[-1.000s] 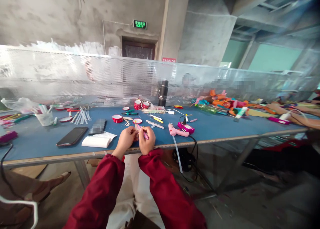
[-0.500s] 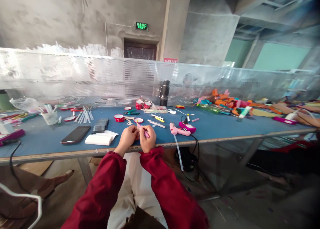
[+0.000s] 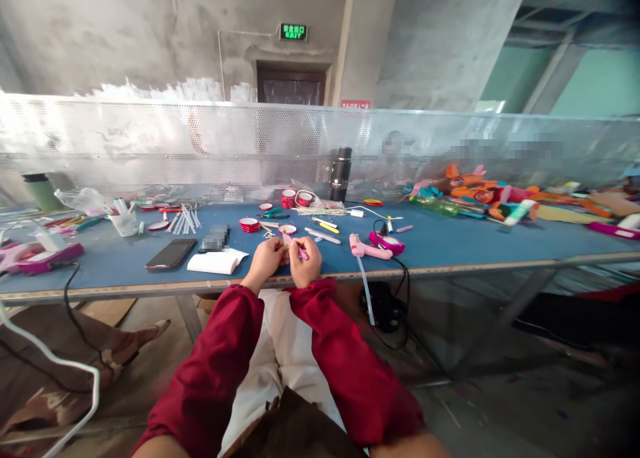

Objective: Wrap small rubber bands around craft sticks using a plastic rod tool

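Note:
Both hands meet close together over the front edge of the blue table (image 3: pixel 165 283). My right hand (image 3: pixel 307 265) is closed around a pink pen-like stick (image 3: pixel 301 251), its fingers pressed on it. Beside it on the left, my left hand (image 3: pixel 267 259) is closed in a pinch; whatever lies between its fingertips is too small and covered to name. Just behind the fingers lies a red-rimmed round disc (image 3: pixel 288 229) with a pale face. A stack of similar red-rimmed discs (image 3: pixel 249 225) sits slightly to its left, with short pale sticks (image 3: pixel 269 225) between them.
A pink glue gun (image 3: pixel 369 248) hangs its clear stick over the edge at right. Left are a white notepad (image 3: pixel 216 261), a phone (image 3: pixel 171 253) and a cup of pens (image 3: pixel 123 224). A black thermos (image 3: pixel 341 176) stands behind; colourful pieces (image 3: pixel 480 193) pile up right.
The camera view has tilted down and turned slightly left, so the scene sits higher and further right. Both hands stay together with the pink stick still in the right one.

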### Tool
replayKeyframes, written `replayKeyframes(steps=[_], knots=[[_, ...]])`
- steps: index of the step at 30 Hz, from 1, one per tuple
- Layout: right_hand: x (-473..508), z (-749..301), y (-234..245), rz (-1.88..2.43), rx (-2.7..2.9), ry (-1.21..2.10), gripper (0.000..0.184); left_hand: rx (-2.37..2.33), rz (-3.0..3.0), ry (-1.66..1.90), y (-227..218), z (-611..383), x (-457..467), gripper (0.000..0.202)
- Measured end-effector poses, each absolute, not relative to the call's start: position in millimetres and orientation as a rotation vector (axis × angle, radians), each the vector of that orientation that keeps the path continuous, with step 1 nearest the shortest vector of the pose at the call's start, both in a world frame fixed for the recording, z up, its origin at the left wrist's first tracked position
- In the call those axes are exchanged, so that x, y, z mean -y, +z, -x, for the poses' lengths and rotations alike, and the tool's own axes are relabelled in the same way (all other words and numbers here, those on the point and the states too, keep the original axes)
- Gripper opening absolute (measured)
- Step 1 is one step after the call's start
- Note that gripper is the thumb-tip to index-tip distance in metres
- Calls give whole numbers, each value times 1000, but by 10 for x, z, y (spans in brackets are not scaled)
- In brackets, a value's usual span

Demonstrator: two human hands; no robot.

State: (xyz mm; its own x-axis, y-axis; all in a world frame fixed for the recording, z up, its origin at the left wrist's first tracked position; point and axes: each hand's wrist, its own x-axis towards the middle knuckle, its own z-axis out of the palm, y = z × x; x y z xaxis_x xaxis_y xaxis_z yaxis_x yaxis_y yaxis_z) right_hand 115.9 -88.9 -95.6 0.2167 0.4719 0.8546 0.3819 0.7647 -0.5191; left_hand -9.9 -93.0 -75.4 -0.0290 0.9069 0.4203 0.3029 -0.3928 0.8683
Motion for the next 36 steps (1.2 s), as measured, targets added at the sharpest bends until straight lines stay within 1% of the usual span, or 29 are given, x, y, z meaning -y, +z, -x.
replayKeyframes(steps=[3,23,29,36], knots=[[890,-1156,-956,780,1381,73,19,-1267,-1705,1449,-769,115,901,23],[887,-1153,-950,763,1367,89,19,-1307,-1764,1435,-784,111,890,17],[892,-1147,-949,781,1349,84,21,-1325,-1780,1446,-761,128,902,17],[896,-1153,-951,773,1380,83,20,-1294,-1760,1443,-807,126,866,18]])
